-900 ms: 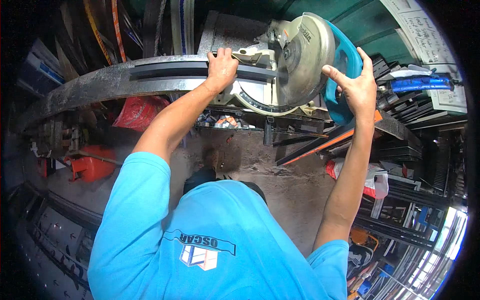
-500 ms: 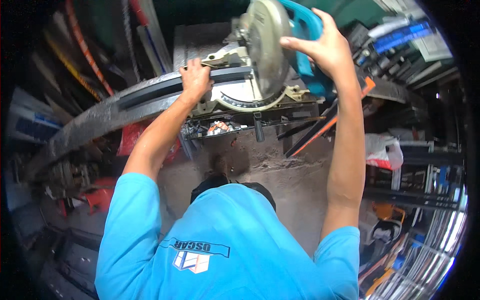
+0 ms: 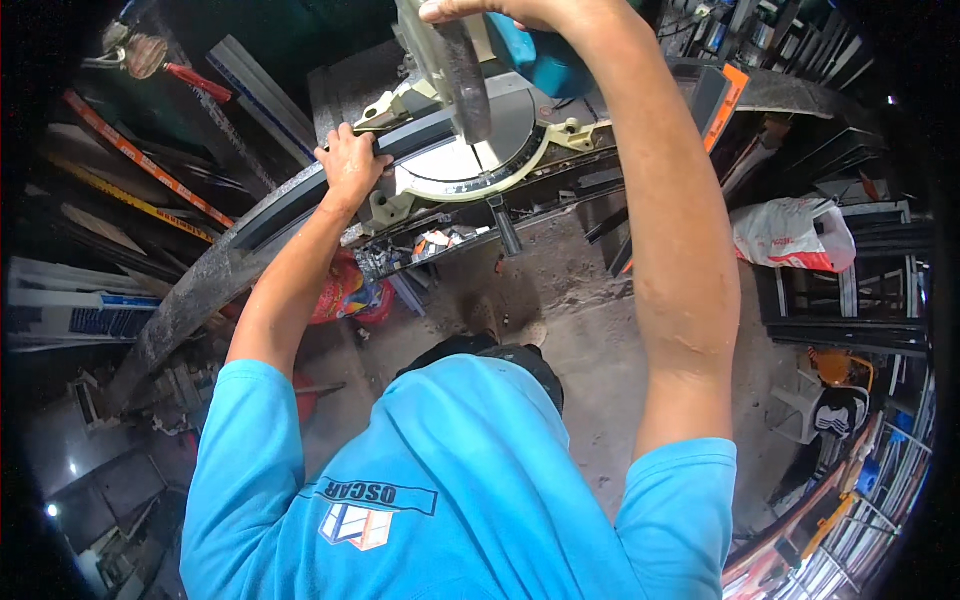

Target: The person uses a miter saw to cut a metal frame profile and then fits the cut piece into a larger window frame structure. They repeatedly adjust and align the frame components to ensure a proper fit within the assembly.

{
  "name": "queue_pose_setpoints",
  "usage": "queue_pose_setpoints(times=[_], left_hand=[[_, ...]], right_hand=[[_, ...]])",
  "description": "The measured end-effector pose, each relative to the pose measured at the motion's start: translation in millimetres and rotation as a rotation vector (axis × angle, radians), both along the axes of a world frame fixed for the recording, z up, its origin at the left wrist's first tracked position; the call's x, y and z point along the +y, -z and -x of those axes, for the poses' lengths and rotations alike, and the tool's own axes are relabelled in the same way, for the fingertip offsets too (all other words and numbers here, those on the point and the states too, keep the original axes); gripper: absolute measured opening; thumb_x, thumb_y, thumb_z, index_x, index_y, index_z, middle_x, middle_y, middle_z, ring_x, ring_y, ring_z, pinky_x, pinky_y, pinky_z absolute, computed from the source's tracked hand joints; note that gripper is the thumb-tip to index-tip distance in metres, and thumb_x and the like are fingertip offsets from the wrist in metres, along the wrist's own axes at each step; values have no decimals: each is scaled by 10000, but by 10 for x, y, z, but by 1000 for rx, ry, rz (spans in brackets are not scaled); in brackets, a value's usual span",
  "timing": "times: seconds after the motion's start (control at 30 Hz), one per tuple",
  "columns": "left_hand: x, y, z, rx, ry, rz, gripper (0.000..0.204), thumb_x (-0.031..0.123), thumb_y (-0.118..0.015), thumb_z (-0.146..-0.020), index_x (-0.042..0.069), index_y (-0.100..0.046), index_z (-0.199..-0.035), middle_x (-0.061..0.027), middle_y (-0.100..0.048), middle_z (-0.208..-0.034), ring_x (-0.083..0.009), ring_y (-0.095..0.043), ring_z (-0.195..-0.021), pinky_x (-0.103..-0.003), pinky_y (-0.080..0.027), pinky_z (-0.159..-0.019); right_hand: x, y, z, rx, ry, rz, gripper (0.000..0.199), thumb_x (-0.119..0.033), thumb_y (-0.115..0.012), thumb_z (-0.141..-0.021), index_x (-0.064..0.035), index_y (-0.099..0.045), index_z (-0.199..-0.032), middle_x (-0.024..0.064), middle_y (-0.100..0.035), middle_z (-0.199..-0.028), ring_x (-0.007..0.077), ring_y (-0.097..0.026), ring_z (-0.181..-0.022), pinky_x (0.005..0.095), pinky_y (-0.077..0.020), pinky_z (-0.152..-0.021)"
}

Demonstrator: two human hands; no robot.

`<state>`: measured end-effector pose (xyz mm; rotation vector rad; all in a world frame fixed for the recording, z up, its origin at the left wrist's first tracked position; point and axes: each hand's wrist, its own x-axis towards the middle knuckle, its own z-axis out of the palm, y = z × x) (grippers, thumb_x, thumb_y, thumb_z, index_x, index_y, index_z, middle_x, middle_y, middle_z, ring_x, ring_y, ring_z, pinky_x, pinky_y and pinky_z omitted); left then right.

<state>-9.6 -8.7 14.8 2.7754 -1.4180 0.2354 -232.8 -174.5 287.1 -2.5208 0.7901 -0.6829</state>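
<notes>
At the upper centre of the head view, a mitre saw [image 3: 464, 98] stands on a long grey bench [image 3: 205, 285] that appears curved toward the rim of the fisheye picture. One dark profile [image 3: 420, 132] lies lengthwise on the bench and runs rightward along the saw's rear fence [image 3: 398, 103] to the blade guard [image 3: 428, 45].

Left hand [image 3: 350, 162]: positioned left of the blade guard and well apart from it. It is partly closed on the dark profile, fingers bent over the far side and thumb set toward the right, on the saw side.

Right hand [image 3: 490, 9]: cut by the upper edge of the picture. Its thumb is extended at the blade guard; the rest of the hand is above the teal handle housing [image 3: 545, 62]. Finger closure on the handle is out of view and cannot be told.

Below the guard, the pale round turntable [image 3: 505, 122] is exposed, with a dark lever [image 3: 505, 228] projecting from its front. An orange-edged strip [image 3: 725, 108] stands right of the saw. A white plastic bag [image 3: 785, 235] lies farther right; a red bag [image 3: 345, 290] sits below the bench.
</notes>
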Motion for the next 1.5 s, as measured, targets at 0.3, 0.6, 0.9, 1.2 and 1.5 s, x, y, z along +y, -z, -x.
queue_pose_setpoints(times=[0.3,0.6,0.9,1.2,1.5], left_hand=[[24,123,-16,-24,9,78,383,361,-849,-637,153,-754,-945,-94,-581,-1105,-295,-528,-1113,-556,-410,-904],[25,194,-74,4,-8,123,345,326,-844,-652,162,-762,-944,-81,-572,-1098,-289,-511,-1117,-545,-395,-919],[10,245,-117,19,-5,147,313,313,-840,-668,154,-763,-927,-83,-571,-1107,-283,-505,-1125,-539,-387,-916],[22,249,-114,3,9,175,145,203,-721,-741,123,-757,-856,-89,-579,-1073,-280,-522,-1084,-551,-376,-923],[49,202,-84,9,17,203,111,176,-713,-737,119,-756,-823,-83,-588,-1069,-275,-529,-1074,-540,-376,-916]], right_hand=[[138,278,-55,-71,36,33,952,-403,-912,-598,10,-489,-1344,246,-667,-1153,301,-664,-1069,380,-516,-910],[120,486,-16,14,101,-35,1035,-453,-923,-588,-18,-452,-1401,199,-691,-1091,238,-676,-950,343,-532,-854],[173,568,3,-15,104,-58,1025,-419,-934,-604,-25,-442,-1411,160,-700,-1084,207,-674,-924,333,-539,-840],[226,539,-7,-6,123,-90,1017,-425,-935,-597,-49,-452,-1409,173,-702,-1087,224,-681,-936,342,-541,-845],[201,585,11,-29,116,-22,1029,-426,-938,-586,-44,-450,-1408,185,-699,-1103,237,-685,-955,355,-537,-864]])
